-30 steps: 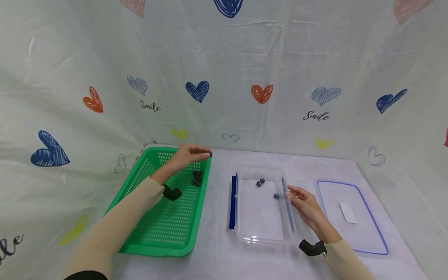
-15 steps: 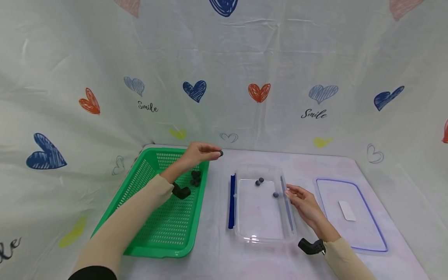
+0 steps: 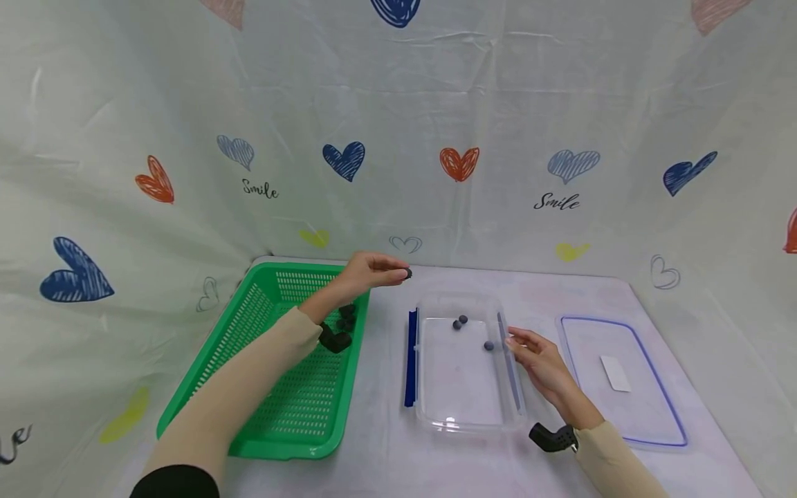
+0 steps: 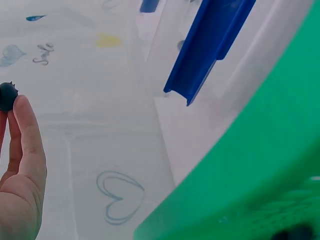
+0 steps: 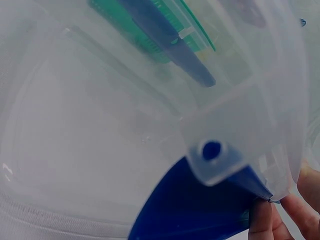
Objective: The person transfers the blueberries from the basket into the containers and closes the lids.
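Between thumb and fingertips, my left hand (image 3: 373, 274) pinches a blueberry (image 3: 408, 273), whose crown points upward in the left wrist view. The hand is raised beyond the right rim of the green basket (image 3: 339, 415), apart from the clear plastic container (image 3: 461, 423). Several dark blueberries (image 3: 346, 319) lie in the basket, partly behind my wrist. Inside the container sit two blueberries (image 3: 459, 323) close together and a single blueberry (image 3: 488, 346) near its right wall. My right hand (image 3: 548, 370) grips the container's right edge by its blue side flap (image 5: 200, 210), thumb and fingers on it.
A clear lid with a blue seal (image 3: 658, 384) lies flat on the right, bearing a white label (image 3: 615, 373). Another blue flap (image 3: 411, 360) hangs outward on the container's left side. A heart-printed sheet (image 3: 398, 138) rises behind the white-covered table (image 3: 380, 443).
My left hand has carried the blueberry rightward, from over the basket's far right corner to beyond its rim. The right hand keeps its grip on the container.
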`<state>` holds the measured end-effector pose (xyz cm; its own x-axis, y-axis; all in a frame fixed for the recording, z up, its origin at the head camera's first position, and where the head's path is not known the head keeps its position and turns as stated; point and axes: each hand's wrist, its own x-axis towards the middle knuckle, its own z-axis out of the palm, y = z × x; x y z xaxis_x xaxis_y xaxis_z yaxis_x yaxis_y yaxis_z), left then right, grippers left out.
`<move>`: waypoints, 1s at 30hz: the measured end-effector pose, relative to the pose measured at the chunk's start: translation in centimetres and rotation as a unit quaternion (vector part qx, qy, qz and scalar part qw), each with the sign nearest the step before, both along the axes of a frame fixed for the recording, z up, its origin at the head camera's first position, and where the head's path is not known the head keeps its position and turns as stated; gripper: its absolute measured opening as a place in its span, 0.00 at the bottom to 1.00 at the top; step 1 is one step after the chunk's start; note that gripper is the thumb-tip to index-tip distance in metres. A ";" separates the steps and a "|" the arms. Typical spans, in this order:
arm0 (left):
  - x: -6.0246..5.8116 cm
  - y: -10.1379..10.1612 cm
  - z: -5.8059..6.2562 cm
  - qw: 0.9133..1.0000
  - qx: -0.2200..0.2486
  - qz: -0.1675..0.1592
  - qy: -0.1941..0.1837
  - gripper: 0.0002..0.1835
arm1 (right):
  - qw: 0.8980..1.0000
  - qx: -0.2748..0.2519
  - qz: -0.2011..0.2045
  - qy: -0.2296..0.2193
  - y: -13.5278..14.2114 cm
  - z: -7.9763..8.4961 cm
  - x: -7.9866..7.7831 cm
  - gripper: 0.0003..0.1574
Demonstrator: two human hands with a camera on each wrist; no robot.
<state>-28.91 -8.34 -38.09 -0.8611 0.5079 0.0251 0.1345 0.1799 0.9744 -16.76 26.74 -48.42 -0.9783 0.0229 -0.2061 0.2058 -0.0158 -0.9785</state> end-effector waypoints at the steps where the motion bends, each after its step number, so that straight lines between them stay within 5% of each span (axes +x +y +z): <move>1: 0.0 0.2 0.0 1.000 -0.001 -0.001 0.001 0.17 | 1.000 0.002 -0.001 -0.001 0.0 0.0 0.0 0.35; 18: 0.2 2.7 -0.8 1.000 -0.019 -0.011 0.017 0.13 | 1.000 0.003 0.008 0.006 -0.3 0.2 0.1 0.35; 30: 0.2 4.7 -1.9 0.997 -0.042 -0.053 0.021 0.14 | 1.000 0.006 0.003 0.008 -0.2 0.2 0.2 0.35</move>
